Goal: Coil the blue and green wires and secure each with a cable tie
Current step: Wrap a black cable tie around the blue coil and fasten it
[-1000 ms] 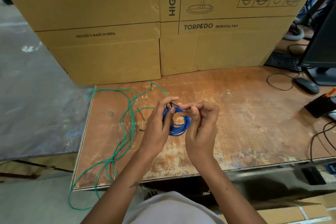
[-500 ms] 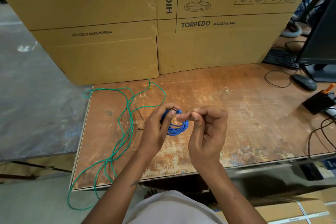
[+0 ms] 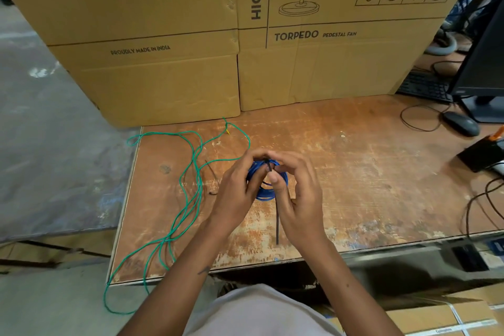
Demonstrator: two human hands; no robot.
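Hands, left [image 3: 240, 194] and right [image 3: 297, 199], pinch blue coil [image 3: 268, 191] and black tie [image 3: 277, 224]; green wire [image 3: 188, 199] sprawls left.

A worn wooden table [image 3: 354, 172] stands on a grey concrete floor [image 3: 41, 158]. Large cardboard boxes [image 3: 163, 35] are stacked along its far edge. A monitor [image 3: 482, 68], keyboard [image 3: 425, 87] and mouse [image 3: 461, 123] sit at right.

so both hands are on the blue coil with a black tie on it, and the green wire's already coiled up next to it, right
Not quite. In the head view the green wire is not coiled; it lies loose across the table's left side. Both hands, left hand and right hand, do hold the blue coil with its black cable tie.
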